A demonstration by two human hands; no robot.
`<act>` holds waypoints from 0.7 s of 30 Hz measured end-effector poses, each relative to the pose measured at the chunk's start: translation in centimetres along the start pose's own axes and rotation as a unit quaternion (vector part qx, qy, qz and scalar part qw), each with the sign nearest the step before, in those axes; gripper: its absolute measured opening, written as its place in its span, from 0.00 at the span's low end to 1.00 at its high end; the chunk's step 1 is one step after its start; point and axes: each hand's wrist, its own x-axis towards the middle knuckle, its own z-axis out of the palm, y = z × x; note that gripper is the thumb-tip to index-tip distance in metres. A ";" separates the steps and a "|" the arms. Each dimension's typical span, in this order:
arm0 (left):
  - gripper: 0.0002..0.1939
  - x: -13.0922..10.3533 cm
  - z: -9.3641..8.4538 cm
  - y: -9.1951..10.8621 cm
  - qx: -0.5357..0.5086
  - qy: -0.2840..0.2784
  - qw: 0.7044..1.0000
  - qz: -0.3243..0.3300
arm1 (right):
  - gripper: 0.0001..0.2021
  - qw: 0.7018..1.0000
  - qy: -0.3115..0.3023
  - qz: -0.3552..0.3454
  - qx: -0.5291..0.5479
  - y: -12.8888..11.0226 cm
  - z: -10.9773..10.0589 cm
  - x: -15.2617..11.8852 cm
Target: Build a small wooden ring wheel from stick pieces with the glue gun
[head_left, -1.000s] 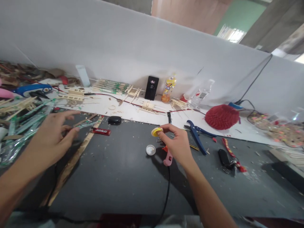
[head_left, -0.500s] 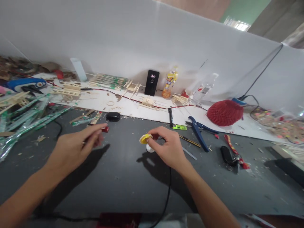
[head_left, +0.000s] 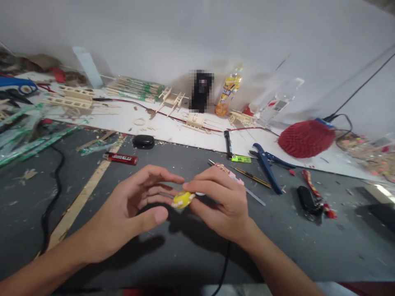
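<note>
Between the fingers of my right hand (head_left: 216, 197) is a small round yellow piece (head_left: 182, 200) with pale bits along its edge. My left hand (head_left: 132, 209) is curved open to the left of it, its fingertips close to the piece and its thumb apart. Beyond my left hand, a red lighter (head_left: 125, 158) lies on the grey tabletop (head_left: 173, 160), by a long wooden strip (head_left: 84, 191). A white round thing is partly hidden behind my right fingers. A pink patterned tool (head_left: 230, 172) lies just behind my right hand.
Blue cutters (head_left: 267, 168), a green lighter (head_left: 242, 158), keys (head_left: 308, 199) and a red mesh bundle (head_left: 307, 138) lie to the right. A black case (head_left: 143, 141) sits ahead. Wooden models (head_left: 195, 121), a phone (head_left: 201, 92) and a bottle (head_left: 228, 92) stand along the wall.
My left hand has let go of the red lighter, which lies on the table, and has opened beside the yellow piece. My right hand still holds that piece, now turned.
</note>
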 end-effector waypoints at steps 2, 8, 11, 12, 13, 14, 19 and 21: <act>0.19 -0.2 0.1 -0.2 -0.088 -0.020 0.995 -0.053 | 0.09 1.000 -0.019 -0.006 0.003 -0.1 0.2 -0.2; 0.15 -1.1 0.4 -1.2 -0.114 -0.025 0.989 -0.091 | 0.07 0.998 -0.053 -0.006 0.031 -0.3 1.1 -0.8; 0.18 -1.4 0.1 -1.5 -0.109 -0.020 0.990 -0.089 | 0.10 0.997 -0.062 0.003 0.048 -0.2 1.3 -0.8; 0.18 -1.4 0.0 -1.6 -0.107 -0.019 0.990 -0.087 | 0.12 0.996 -0.066 0.004 0.055 -0.2 1.2 -0.8; 0.18 -1.4 -0.1 -1.6 -0.105 -0.019 0.991 -0.084 | 0.13 0.995 -0.072 0.005 0.063 -0.2 1.2 -0.7; 0.18 -1.3 -0.3 -1.6 -0.102 -0.019 0.991 -0.082 | 0.14 0.994 -0.077 0.007 0.072 -0.1 1.0 -0.6; 0.14 -1.0 -0.4 -1.1 -0.083 -0.015 0.994 -0.067 | 0.08 0.987 -0.095 0.025 0.124 0.0 0.6 -0.4; 0.14 -1.0 -0.3 -0.9 -0.072 -0.002 0.995 -0.063 | 0.06 0.987 -0.087 0.037 0.128 0.1 0.6 -0.4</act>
